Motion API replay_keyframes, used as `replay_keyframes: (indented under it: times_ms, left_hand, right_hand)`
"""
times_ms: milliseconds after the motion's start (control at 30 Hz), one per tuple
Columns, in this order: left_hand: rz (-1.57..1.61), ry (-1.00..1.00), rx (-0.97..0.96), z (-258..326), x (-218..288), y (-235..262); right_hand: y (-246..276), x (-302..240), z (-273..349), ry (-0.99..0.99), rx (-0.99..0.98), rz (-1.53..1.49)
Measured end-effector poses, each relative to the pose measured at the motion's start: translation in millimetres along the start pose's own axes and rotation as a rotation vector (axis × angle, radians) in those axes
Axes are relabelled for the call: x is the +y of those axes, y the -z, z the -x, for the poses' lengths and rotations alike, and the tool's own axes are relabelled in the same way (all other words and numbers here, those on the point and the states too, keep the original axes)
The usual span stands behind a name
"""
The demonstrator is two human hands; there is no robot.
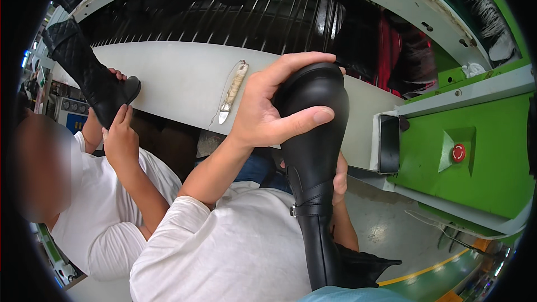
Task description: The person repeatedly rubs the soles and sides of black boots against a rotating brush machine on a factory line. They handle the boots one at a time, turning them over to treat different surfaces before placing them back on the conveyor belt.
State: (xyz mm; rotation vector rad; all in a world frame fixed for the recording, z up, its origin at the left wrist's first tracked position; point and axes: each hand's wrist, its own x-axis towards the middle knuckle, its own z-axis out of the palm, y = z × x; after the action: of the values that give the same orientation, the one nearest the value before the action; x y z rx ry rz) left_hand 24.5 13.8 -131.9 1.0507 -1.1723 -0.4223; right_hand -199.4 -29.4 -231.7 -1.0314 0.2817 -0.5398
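Observation:
A tall black leather boot (316, 156) with a buckled ankle strap is in front of me, its rounded toe up and its shaft running down toward my body. Around the toe, my left hand (274, 103) is closed, thumb across the upper and fingers over the far edge. My right hand (339, 180) supports the boot from its right side near the ankle; most of its fingers are hidden behind the leather. The lower end of the shaft spreads into a loose dark flap beside my right arm.
On the white bench (168, 67) lies a small blade with a wrapped handle (234, 89) and a thread. Beyond are metal rollers (251, 22) with dark items. A co-worker at left holds a quilted black boot (84, 67). At right stands a green machine (475, 184) with a red button (458, 152).

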Motion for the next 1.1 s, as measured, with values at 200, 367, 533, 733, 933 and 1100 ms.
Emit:
replay_keyframes:
  times_ms: [200,367,533,733,933,1100]
  left_hand:
    - [-0.012,-0.036,0.0,1.8,1.2,2.9]
    - [-0.002,-0.055,0.001,3.7,-0.4,3.4]
    - [-0.012,-0.084,0.0,4.1,-0.3,3.2]
    - [0.01,-0.094,0.017,4.2,0.8,0.7]
    - [0.055,-0.043,0.032,7.5,4.3,-1.0]
    - [-0.01,-0.084,0.011,11.2,6.3,-0.9]
  right_hand:
    - [-7.6,-6.4,-2.4,0.004,-0.008,0.05]
    - [-7.9,-8.0,-3.3,-0.03,-0.008,0.076]
    - [-7.9,-9.1,-2.9,-0.052,-0.005,0.075]
    - [-7.4,-9.8,-3.7,-0.059,-0.015,0.061]
    - [-9.0,-8.7,-3.5,-0.079,-0.004,0.039]
    - [-10.0,-11.1,-0.4,-0.079,-0.003,0.044]
